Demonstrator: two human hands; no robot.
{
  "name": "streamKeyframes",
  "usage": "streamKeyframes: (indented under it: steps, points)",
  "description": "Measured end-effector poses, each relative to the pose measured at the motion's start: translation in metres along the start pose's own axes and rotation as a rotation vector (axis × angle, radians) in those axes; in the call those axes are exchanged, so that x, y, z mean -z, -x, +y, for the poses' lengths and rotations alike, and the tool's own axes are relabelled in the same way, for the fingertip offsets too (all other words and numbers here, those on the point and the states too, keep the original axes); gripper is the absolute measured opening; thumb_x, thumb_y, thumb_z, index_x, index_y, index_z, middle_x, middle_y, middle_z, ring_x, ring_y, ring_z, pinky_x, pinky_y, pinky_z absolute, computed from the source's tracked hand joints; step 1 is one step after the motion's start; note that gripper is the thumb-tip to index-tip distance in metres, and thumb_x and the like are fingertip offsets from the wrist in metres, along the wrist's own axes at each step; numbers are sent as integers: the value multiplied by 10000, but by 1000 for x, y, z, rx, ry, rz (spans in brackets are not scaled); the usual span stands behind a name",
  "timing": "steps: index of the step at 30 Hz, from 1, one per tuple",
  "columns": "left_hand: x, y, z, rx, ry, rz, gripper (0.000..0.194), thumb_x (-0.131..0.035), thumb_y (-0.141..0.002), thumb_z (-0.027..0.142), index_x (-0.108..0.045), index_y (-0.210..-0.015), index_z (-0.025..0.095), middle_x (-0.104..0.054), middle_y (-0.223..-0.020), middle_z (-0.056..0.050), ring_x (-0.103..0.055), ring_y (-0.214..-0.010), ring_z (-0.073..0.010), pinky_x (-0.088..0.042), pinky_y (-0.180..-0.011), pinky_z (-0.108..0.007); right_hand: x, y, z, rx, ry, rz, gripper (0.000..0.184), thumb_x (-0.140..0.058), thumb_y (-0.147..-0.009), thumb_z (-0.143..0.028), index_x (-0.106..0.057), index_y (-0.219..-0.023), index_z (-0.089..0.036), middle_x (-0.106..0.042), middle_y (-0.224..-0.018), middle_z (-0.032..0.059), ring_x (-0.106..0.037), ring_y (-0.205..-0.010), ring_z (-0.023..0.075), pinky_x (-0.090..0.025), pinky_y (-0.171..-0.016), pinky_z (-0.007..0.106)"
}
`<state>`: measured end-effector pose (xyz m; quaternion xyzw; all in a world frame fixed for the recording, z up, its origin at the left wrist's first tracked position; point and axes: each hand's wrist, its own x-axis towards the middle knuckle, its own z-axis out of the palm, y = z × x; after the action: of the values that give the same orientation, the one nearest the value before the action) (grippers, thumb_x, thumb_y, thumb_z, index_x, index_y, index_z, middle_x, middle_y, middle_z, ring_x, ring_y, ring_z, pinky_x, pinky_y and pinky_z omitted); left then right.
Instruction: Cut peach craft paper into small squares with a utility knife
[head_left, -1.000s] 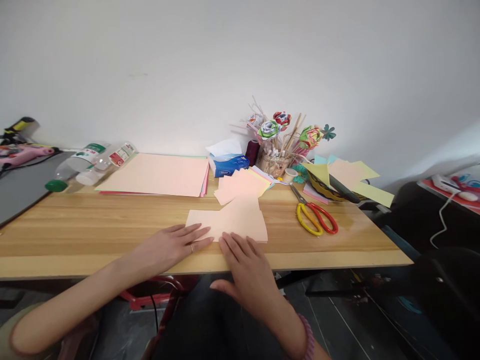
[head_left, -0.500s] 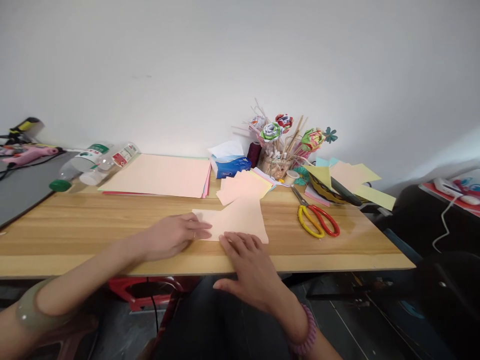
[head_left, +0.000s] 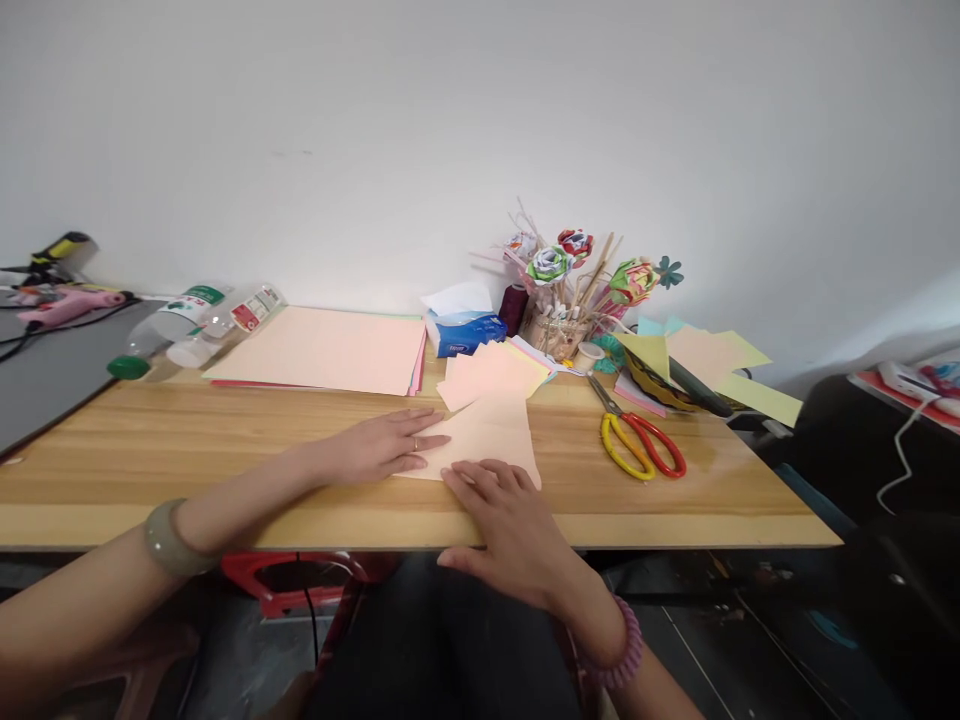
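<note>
A pale pink sheet of paper (head_left: 499, 430) lay flat on the wooden table (head_left: 247, 455), at the centre of the frame and slightly below the middle. The left hand (head_left: 382, 447) rested palm down over the sheet's left part, its fingers straight and slightly spread. The right hand (head_left: 514, 525) lay at the sheet's lower edge, fingers close together and touching the paper, thumb held well apart. Neither hand gripped anything. Just above the sheet was a fan of small papers (head_left: 487, 372). A stack of large paper (head_left: 322, 347) was found left of centre, with two plastic bottles (head_left: 180, 318) beside it. Scissors (head_left: 615, 410) with one yellow and one red handle lay right of centre, apart from both hands.
</note>
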<state>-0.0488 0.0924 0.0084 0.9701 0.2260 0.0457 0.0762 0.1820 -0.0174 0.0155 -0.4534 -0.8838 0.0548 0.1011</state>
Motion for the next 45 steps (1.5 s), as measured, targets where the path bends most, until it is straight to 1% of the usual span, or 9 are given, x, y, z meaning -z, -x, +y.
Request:
streamKeyframes:
  steps: [6,10,16,29,31,35,39,42,45]
  points:
    - [5,-3,-3,11,-38,-3,446,-371,-944,429,-410,-1352,256,-283,-1476,-67,-315,-1329,-221,-259,-1076,-357,-4,1,7,-5,45,-39,726,-389,-833,-641,-298,-1407,-206,-321,-1463,55,-226,-1345,233,-207,-1084,445]
    - [6,-3,-4,9,-38,-15,441,-339,-958,409,-374,-1372,262,-279,-1478,-51,-320,-1327,-201,-286,-1055,-324,-7,1,10,10,60,-48,721,-393,-845,-617,-262,-1421,-203,-270,-1484,52,-153,-1375,218,-182,-1098,453]
    - [5,-4,-6,15,-22,-29,418,-307,-973,381,-360,-1375,280,-269,-1483,5,-278,-1346,-167,-296,-1046,-280,-7,-1,8,-24,32,-64,783,-359,-819,-680,-253,-1425,-195,-244,-1492,55,-153,-1375,242,-164,-1102,477]
    - [5,-4,-8,-27,-76,-52,410,-283,-983,327,-337,-1386,272,-273,-1480,10,-281,-1343,-146,-311,-1028,-247,-2,-3,13,-25,25,-81,707,-368,-831,-660,-310,-1401,-246,-302,-1473,37,-224,-1352,228,-212,-1082,442]
    - [5,-5,-7,-34,-109,-54,409,-285,-983,323,-337,-1385,273,-238,-1494,2,-283,-1343,-158,-286,-1052,-283,-2,-3,13,-27,17,-84,712,-359,-830,-668,-312,-1400,-245,-301,-1473,33,-216,-1355,226,-199,-1088,439]
    - [4,-5,1,-68,-246,48,414,-389,-958,282,-358,-1369,315,-203,-1505,-25,-245,-1356,-234,-129,-1106,-466,-2,-3,12,-22,15,-88,723,-359,-827,-672,-303,-1405,-241,-294,-1476,39,-201,-1360,227,-190,-1089,442]
    - [4,3,13,-160,-320,110,413,-400,-954,214,-378,-1354,312,-407,-1415,-19,-222,-1363,-223,-59,-1118,-499,-1,-2,13,-15,-3,-98,752,-330,-824,-691,-276,-1417,-232,-280,-1481,26,-177,-1368,224,-157,-1100,434]
    - [4,12,19,-257,-347,53,395,-348,-965,172,-386,-1354,230,-535,-1297,-71,-379,-1288,-185,-210,-1112,-399,0,-3,12,-23,-12,-105,753,-329,-819,-699,-293,-1411,-236,-267,-1486,24,-182,-1367,221,-153,-1102,429]
    - [3,17,23,-252,-399,9,425,-344,-944,109,-377,-1356,206,-535,-1279,-116,-481,-1209,-202,-427,-963,-312,1,-4,13,-16,-50,-83,735,-367,-816,-685,-327,-1397,-236,-293,-1475,33,-215,-1355,230,-177,-1094,438]
